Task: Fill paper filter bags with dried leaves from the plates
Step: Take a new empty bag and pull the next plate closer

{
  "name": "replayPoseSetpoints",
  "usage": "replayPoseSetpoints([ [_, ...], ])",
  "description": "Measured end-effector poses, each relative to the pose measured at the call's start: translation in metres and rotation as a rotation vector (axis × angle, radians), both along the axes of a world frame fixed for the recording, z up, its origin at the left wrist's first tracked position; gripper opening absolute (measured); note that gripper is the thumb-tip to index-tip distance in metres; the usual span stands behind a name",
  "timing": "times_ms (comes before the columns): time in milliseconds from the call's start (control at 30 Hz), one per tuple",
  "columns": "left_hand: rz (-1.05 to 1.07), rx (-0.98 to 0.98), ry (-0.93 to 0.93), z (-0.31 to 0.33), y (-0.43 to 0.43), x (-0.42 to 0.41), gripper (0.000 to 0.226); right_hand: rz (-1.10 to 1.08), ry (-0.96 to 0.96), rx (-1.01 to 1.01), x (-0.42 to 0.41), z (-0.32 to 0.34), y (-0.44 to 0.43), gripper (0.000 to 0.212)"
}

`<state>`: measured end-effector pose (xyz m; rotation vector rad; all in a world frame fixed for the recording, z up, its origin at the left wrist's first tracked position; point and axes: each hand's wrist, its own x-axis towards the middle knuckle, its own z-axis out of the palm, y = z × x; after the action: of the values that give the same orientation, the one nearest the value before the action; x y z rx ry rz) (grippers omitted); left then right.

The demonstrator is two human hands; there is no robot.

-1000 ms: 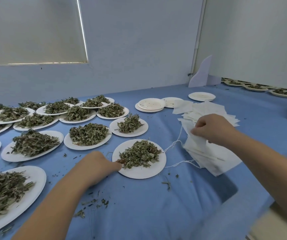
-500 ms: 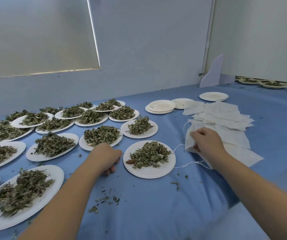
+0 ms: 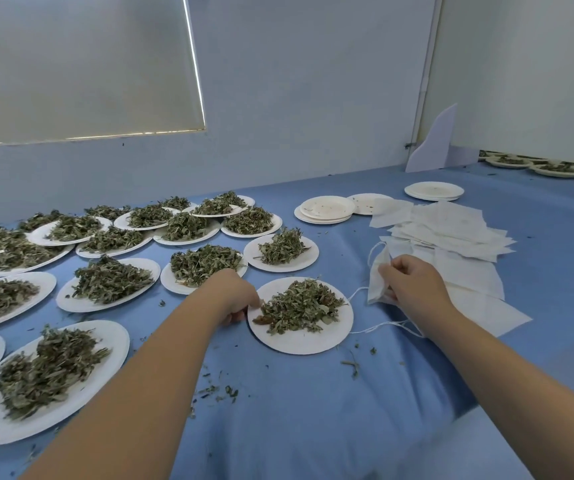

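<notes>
A white paper plate (image 3: 301, 341) with a heap of dried green leaves (image 3: 299, 304) lies on the blue cloth in front of me. My left hand (image 3: 232, 294) grips its left rim, thumb on top and fingers curled underneath. To the right of the plate, my right hand (image 3: 415, 289) pinches a white paper filter bag (image 3: 377, 280) and holds it upright at the near edge of a loose pile of flat filter bags (image 3: 452, 237). White strings (image 3: 379, 327) trail from the bags across the cloth.
Several more plates of leaves (image 3: 112, 280) cover the left half of the table. Stacked empty plates (image 3: 327, 209) and another stack (image 3: 432, 191) sit at the back. More filled plates (image 3: 555, 169) line the far right. Leaf crumbs (image 3: 223, 391) dot the blue cloth (image 3: 296, 410).
My left hand moved right from the cloth onto the near plate's rim. My right hand lifted one filter bag off the pile's near edge. The view shifted slightly left.
</notes>
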<state>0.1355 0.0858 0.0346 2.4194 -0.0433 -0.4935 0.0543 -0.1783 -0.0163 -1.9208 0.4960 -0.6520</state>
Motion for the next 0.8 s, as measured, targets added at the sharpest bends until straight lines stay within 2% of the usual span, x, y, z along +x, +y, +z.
replayPoseSetpoints([
  [267,0.044,-0.129,0.079,0.01,0.034,-0.009,0.017,-0.001,-0.008,-0.017,0.001,-0.001,0.001,0.027],
  [433,0.081,-0.192,0.089,0.008,0.075,-0.024,0.01,0.011,0.022,-0.074,0.001,0.0,0.003,0.016],
  [667,0.041,-0.186,0.126,0.0,0.114,-0.052,0.008,0.126,0.142,-0.361,0.001,0.002,0.012,0.008],
  [800,-0.051,-0.167,0.078,0.002,0.119,-0.063,0.008,0.183,0.115,-0.478,0.0,0.016,0.023,0.004],
])
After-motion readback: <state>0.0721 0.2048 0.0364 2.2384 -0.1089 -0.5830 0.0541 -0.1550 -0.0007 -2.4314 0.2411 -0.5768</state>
